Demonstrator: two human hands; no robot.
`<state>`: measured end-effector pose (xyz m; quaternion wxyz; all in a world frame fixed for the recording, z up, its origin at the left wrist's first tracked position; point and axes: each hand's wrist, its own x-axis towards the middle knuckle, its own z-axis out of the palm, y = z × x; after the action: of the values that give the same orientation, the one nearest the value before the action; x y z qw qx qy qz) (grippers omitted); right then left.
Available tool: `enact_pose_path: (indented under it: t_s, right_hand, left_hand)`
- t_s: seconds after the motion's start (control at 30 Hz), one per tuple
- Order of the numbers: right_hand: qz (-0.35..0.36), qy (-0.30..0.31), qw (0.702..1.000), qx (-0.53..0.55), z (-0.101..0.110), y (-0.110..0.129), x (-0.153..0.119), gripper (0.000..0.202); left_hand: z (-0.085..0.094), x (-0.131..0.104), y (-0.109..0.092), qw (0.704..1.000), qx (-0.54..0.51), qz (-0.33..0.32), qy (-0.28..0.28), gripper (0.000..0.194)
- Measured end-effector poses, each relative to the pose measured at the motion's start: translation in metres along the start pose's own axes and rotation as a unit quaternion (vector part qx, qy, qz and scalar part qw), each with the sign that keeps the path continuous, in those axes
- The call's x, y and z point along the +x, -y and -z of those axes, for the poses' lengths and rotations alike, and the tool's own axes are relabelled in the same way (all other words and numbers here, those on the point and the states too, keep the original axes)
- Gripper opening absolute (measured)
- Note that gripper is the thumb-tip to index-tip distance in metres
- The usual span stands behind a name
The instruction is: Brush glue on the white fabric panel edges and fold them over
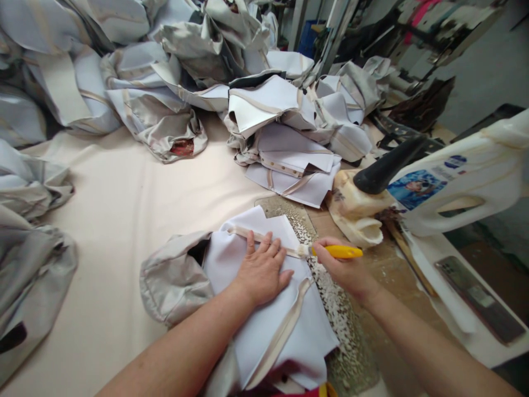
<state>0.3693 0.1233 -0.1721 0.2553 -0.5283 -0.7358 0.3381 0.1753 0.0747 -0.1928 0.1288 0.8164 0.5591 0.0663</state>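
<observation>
A small brush with a bright yellow handle is pinched in the right hand, the grip being pressed together around the handle. Its pale bristles are set at the right edge of a smooth white fabric piece with beige strips, by the end of the upper strip. The white fabric piece is laid out on a cream-coloured, cloth-like counter surface and held down by the left hand, whose grip is spread flat, palm down, with fingertips reaching the upper strip. On its left side, crumpled silvery-grey cloth is bunched. On its right side, a rough brownish slab speckled with white is partly covered. Beyond the hands, white and grey fabric pieces are heaped. To the right are seen a yellowed, cut-open plastic container, a large white plastic jug with a blue picture label and a dark rectangular phone.
</observation>
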Motion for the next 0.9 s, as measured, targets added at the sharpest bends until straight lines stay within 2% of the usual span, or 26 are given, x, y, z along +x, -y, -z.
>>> enact_pose_path:
  t_s: [0.07,0.23,0.4,0.5,0.57,0.7,0.8,0.9]
  right_hand:
    - [0.019,0.013,1.0,-0.002,0.001,-0.001,-0.001,0.023]
    - [0.016,-0.028,0.999,-0.005,0.003,0.001,-0.007,0.022]
    - [-0.06,0.029,0.997,0.028,0.004,-0.002,-0.022,0.022]
    - [-0.104,0.014,0.994,0.034,0.01,0.0,-0.031,0.022]
    - [-0.096,0.003,0.995,0.04,0.012,0.003,-0.035,0.023]
    - [-0.079,0.038,0.996,0.034,0.012,0.003,-0.042,0.023]
    - [-0.078,0.036,0.996,0.021,0.011,0.001,-0.047,0.023]
    - [-0.039,0.055,0.998,0.018,0.01,-0.002,-0.049,0.023]
  left_hand:
    - [-0.001,0.0,0.0,1.0,0.003,0.001,-0.005,0.05]
    - [-0.002,0.0,0.0,1.0,0.011,-0.005,-0.01,0.049]
    - [-0.003,0.0,0.0,1.0,0.017,-0.007,-0.014,0.05]
    - [-0.003,0.001,0.0,1.0,0.017,-0.008,-0.012,0.05]
    - [-0.003,0.001,0.0,1.0,0.02,-0.01,-0.013,0.049]
    - [-0.004,0.001,0.0,0.999,0.026,-0.008,-0.022,0.048]
    - [-0.005,0.001,0.0,0.999,0.028,-0.01,-0.023,0.047]
    - [-0.005,0.001,0.0,0.999,0.032,-0.011,-0.024,0.047]
